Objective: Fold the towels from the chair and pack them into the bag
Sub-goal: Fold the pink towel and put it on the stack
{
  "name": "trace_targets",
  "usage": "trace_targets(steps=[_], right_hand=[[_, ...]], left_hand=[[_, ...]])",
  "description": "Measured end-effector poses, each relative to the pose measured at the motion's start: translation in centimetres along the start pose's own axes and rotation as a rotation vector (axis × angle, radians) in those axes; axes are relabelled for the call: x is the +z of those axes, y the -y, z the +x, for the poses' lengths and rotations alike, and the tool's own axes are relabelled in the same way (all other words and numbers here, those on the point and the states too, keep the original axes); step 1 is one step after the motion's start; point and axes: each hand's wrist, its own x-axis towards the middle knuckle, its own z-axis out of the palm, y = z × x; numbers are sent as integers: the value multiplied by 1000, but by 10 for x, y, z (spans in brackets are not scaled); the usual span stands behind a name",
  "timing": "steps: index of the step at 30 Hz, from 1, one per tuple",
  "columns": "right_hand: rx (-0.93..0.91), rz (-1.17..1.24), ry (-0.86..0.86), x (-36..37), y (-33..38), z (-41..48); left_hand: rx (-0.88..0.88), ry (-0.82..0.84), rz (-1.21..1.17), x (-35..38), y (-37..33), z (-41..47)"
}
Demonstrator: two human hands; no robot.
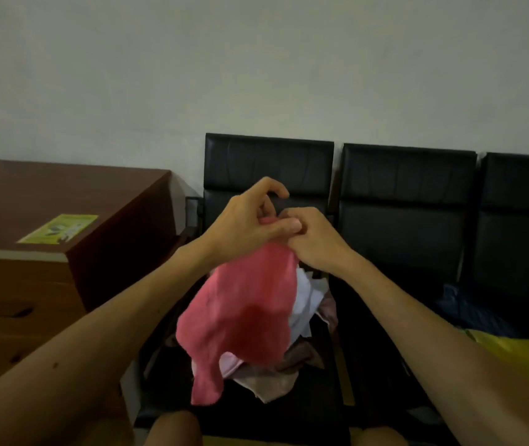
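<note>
Head view. Both hands are raised in front of the black chair (269, 165), close together and touching at the fingertips. Left hand (247, 220): thumb and fingers pinch the top edge of the pink towel (243, 310), index finger curled in an arc above the grip. Right hand (317, 243): fingers curled in, pinching the same top edge just beside the left thumb; its fingertips are mostly hidden behind the knuckles.

The pink towel hangs loose and crumpled from the two hands, unfolded, its lower corner dangling over the seat. Under and behind it is a pile of towels (308, 300) on the chair seat, white, pale pink and beige, all rumpled.

Two more black seats (408, 188) stand in a row to the right. On the next seat lie a blue cloth (469, 307) and a yellow fabric item (514, 352); cannot tell if that is the bag.

To the left is a dark brown desk (47, 188) with a green-yellow sticker (58, 228) on top, and a cardboard box (2, 309) with handle slots below it. A plain grey wall (256, 59) is behind.
</note>
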Motion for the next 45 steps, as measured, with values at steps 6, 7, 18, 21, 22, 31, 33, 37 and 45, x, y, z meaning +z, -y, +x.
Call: trace_targets(steps=[6,7,18,21,22,31,33,37,45], right_hand=[[-155,54,-184,-22,52,-2],[-172,58,-224,-26,60,-5],[-103,396,-486,-66,95,-53],[-33,464,-422,-71,82,-78],[10,484,-355,-71,75,-87],[250,506,78,-38,50,-119],[199,403,-21,-37,53,-117],[145,290,-239,-44,53,-117],[-26,48,-402,-65,56,-114]], left_hand=[[-252,144,-339,-21,-9,-31],[-315,214,-377,-21,-8,-39],[-398,-6,-727,-14,-21,-72],[-310,-141,-643,-19,-39,-69],[-272,-169,-597,-20,-45,-68],[130,157,-42,-5,-92,-46],[170,167,109,-4,-94,-42],[156,77,463,-14,-91,-40],[17,106,71,-23,-94,-41]])
